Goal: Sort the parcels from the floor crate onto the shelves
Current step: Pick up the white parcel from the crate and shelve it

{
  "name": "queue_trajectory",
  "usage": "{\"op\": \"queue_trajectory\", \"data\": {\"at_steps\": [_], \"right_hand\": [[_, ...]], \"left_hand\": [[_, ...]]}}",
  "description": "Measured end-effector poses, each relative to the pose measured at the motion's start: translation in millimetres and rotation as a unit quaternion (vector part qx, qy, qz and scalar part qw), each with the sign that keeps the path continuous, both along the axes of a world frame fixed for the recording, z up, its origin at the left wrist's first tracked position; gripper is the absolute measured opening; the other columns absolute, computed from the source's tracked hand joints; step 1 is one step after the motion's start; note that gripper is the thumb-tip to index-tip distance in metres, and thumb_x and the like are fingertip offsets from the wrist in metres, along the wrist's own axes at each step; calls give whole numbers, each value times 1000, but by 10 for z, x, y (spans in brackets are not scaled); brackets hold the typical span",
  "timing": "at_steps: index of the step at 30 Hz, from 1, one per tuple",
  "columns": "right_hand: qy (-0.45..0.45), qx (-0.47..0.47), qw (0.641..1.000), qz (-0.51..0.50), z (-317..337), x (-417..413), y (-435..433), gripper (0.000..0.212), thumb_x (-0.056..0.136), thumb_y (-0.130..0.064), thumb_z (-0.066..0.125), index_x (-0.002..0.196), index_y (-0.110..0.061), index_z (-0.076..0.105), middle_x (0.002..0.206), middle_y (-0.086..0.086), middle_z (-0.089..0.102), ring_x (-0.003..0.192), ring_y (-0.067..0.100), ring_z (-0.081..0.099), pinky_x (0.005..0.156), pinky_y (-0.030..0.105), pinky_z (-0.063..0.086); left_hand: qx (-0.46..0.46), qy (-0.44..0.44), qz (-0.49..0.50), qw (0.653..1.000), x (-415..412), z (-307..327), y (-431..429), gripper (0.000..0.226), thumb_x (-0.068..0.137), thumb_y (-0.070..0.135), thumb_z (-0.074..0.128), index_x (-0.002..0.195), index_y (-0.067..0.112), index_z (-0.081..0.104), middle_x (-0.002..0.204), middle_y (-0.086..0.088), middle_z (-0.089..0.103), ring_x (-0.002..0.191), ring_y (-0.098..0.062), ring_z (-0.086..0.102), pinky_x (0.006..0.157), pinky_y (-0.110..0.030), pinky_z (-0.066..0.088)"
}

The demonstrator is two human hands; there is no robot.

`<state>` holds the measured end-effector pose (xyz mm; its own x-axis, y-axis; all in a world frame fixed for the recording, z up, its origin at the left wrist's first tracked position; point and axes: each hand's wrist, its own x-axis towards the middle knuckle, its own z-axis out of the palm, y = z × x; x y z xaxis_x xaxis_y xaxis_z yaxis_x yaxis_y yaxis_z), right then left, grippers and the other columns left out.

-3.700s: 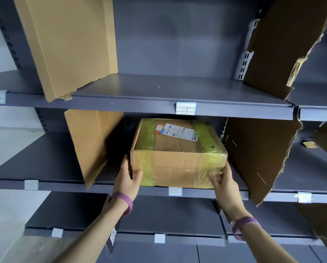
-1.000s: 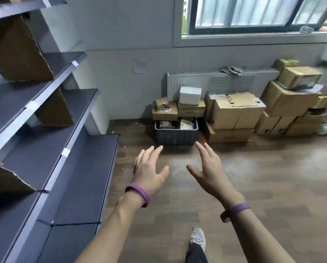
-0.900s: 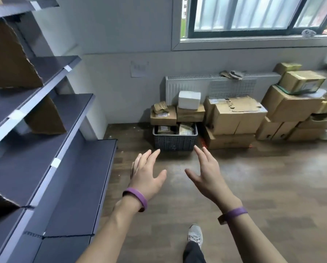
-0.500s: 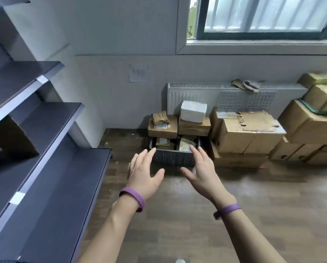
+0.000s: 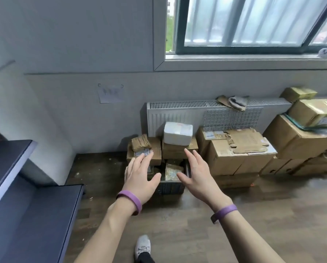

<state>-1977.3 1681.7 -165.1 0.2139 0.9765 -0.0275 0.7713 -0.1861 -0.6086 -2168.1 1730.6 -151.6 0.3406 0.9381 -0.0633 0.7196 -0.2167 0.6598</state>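
A dark grey floor crate [image 5: 171, 187] stands on the wooden floor by the radiator, with a yellowish taped parcel [image 5: 173, 170] showing inside it. Behind it are two brown boxes [image 5: 155, 154], and a white parcel [image 5: 177, 132] rests on the right one. My left hand [image 5: 140, 178] and my right hand [image 5: 196, 176] are held out in front of me, fingers spread and empty, in line with the crate but short of it. Both wrists wear purple bands. The dark shelves [image 5: 35, 211] run along the left edge.
Stacks of brown cardboard boxes [image 5: 236, 156] fill the floor right of the crate, below a white radiator [image 5: 179, 114] and a window. A taller stack [image 5: 299, 137] stands at far right. My shoe [image 5: 142, 246] shows at the bottom on the wooden floor.
I let go of the taped box on the shelf and turned away towards the window wall. Over the last second the crate has come closer, with both hands staying open and stretched forward.
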Motion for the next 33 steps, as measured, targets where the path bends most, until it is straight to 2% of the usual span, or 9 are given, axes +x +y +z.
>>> {"op": "queue_trajectory", "data": {"at_steps": [5,8,13,24,33], "right_hand": [[-31,-22,999,-31,30,257,896,76,91,-38,58,153,-22,16,160,10,13,147,23,9,119,35,13],[-51,-45,997,-45,-3,468,1362,74,92,-38,57,152,-22,16,160,11,12,148,25,7,119,38,14],[-37,-64,995,-60,-141,828,2004,75,92,-38,56,152,-27,13,160,9,7,148,24,5,118,38,14],[-40,-154,987,22,-743,2058,3581,72,94,-38,52,152,-23,12,160,9,6,145,32,10,120,43,15],[-24,-238,969,57,-1224,2852,4324,70,93,-32,51,152,-21,14,159,12,8,144,36,13,116,44,19]], "left_hand": [[17,18,-22,999,318,-36,1149,59,92,40,50,145,37,25,156,7,17,146,-16,0,119,-38,4],[18,34,-37,999,498,-49,1708,58,92,39,50,145,36,27,156,6,18,146,-18,1,120,-42,5],[-3,66,-63,996,807,-218,2451,58,92,40,49,145,37,25,157,6,17,146,-20,1,120,-43,4],[-91,106,11,990,1857,-773,3664,58,93,38,48,146,37,24,157,7,17,146,-19,2,120,-42,5],[-148,170,18,974,2671,-1310,4260,57,93,38,46,146,31,26,155,1,22,145,-22,12,119,-39,13]]}}
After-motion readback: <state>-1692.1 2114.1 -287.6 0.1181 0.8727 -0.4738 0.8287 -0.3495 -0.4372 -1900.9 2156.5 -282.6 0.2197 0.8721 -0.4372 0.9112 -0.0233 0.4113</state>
